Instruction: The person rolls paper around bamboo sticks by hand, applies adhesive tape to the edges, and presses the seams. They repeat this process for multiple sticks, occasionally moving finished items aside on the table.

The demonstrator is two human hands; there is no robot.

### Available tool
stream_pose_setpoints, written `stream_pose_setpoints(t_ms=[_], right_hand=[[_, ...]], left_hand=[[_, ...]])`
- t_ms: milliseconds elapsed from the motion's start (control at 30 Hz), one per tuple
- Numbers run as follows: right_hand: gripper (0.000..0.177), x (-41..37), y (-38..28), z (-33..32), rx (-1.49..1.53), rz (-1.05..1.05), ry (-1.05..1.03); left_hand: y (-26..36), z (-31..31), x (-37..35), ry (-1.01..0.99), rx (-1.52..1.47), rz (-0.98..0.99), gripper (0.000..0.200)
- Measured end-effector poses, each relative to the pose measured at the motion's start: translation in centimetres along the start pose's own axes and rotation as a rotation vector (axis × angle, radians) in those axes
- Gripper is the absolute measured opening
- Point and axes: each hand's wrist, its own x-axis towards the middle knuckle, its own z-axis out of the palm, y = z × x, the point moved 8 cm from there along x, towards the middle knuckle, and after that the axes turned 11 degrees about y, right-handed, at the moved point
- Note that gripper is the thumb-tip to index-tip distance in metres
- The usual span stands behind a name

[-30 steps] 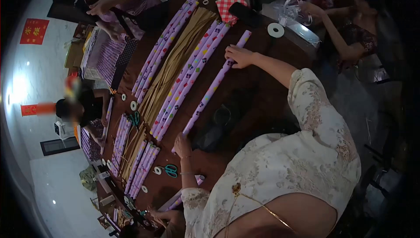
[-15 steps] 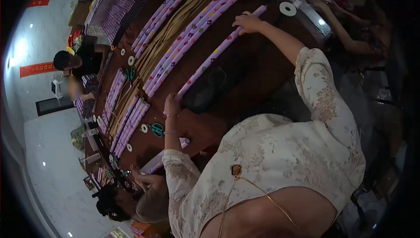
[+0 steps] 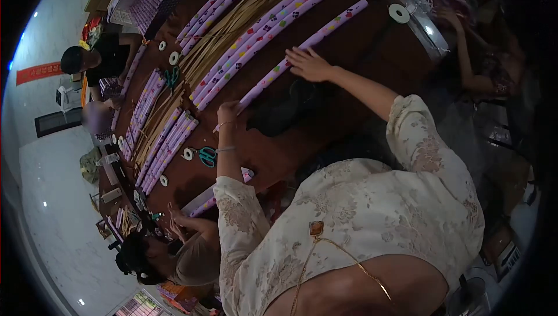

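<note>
A long, thin lilac paper roll (image 3: 328,29) with a colourful pattern lies slantwise on the brown table. My right hand (image 3: 311,64) rests against its middle, fingers stretched out and spread. Around the roll's near left end, my left hand (image 3: 229,114) is closed, its fingers partly hidden. Beyond it lie more patterned paper rolls (image 3: 261,40) side by side, with a bundle of flat brown strips (image 3: 224,28) between them. Teal-handled scissors (image 3: 207,156) and a white tape roll (image 3: 188,153) are left of my left forearm.
Shorter lilac rolls (image 3: 168,153) lie at the left of the brown table (image 3: 343,92). Another tape roll (image 3: 399,13) sits at the upper right. A dark item (image 3: 285,110) lies close to my hands. Co-workers sit at the lower left, far left and upper right.
My right hand has slid down along the roll from near its far end to its middle, and its fingers have straightened. My left hand stays at the near end. The view has shifted slightly.
</note>
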Motion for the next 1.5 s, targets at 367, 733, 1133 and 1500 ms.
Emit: stream_pose_setpoints(t_ms=[367, 733, 1133, 1500], right_hand=[[0.053, 0.9, -4.3, -1.7, -0.027, -0.003, -0.142], [0.049, -4.0, 12.6, -10.4, -0.421, 0.307, -0.07], [0.065, -6.2, 20.5, -14.4, -0.397, 0.51, 0.437], [0.053, -1.4, 4.2, -7.0, -0.147, -0.165, 0.092]], left_hand=[[2.8, -0.2, 1.2, -0.154, -0.062, -0.023, 0.02], [0.9, -0.3, 0.2, -0.017, -0.082, -0.042, 0.022], [-0.5, -1.1, -1.8, 0.117, 0.052, -0.179, 0.018], [-1.4, -0.8, -2.3, 0.163, 0.057, -0.146, 0.019]])
